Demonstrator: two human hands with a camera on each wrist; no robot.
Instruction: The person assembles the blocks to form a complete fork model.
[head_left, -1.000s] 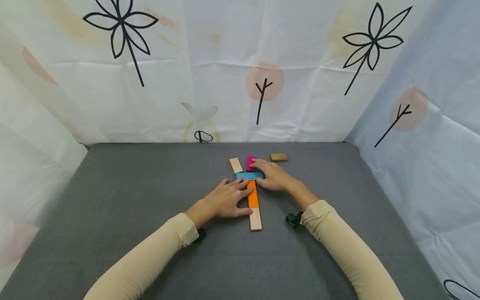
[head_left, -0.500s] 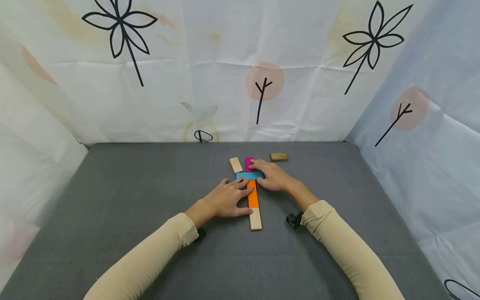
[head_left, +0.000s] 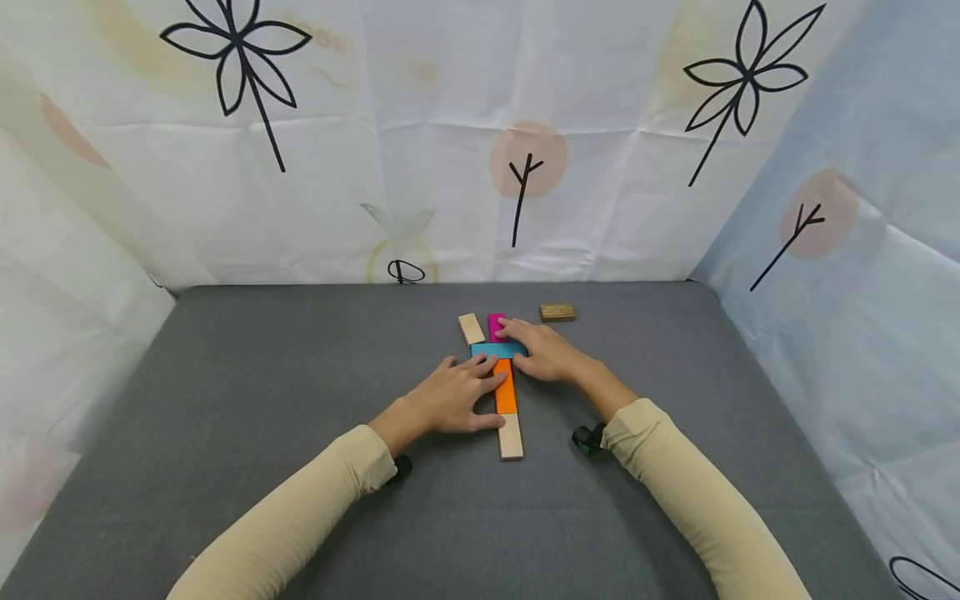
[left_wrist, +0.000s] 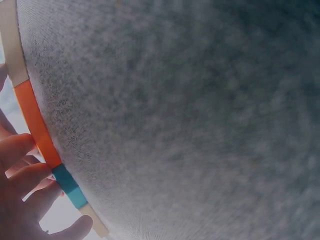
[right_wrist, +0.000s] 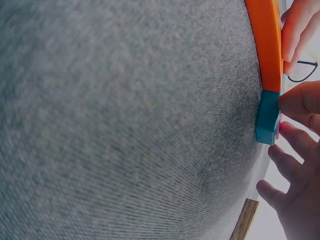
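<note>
Several flat blocks lie together on the grey table. A blue block [head_left: 486, 350] lies crosswise, with an orange block [head_left: 506, 398] and a plain wooden block [head_left: 512, 442] in line below it. Above it are a magenta block [head_left: 495, 325] and a second plain wooden block [head_left: 471, 328], slightly tilted. My left hand [head_left: 450, 398] rests spread fingers on the blue and orange blocks, its thumb at the lower wooden block. With its fingers, my right hand [head_left: 551, 350] touches the magenta block's right side; its thumb [right_wrist: 300, 98] touches the blue block. The right fingertips are partly hidden in the right wrist view.
A dark brown wooden block [head_left: 557, 312] lies apart, behind the right hand. The grey table [head_left: 262, 400] meets white patterned cloth [head_left: 450, 167] at the back and sides. A black wrist device [head_left: 588, 439] sits under the right sleeve.
The magenta block has slid a little to the left along the blue block's far edge, with my right fingertips at it. My left hand and the other blocks stay in place.
</note>
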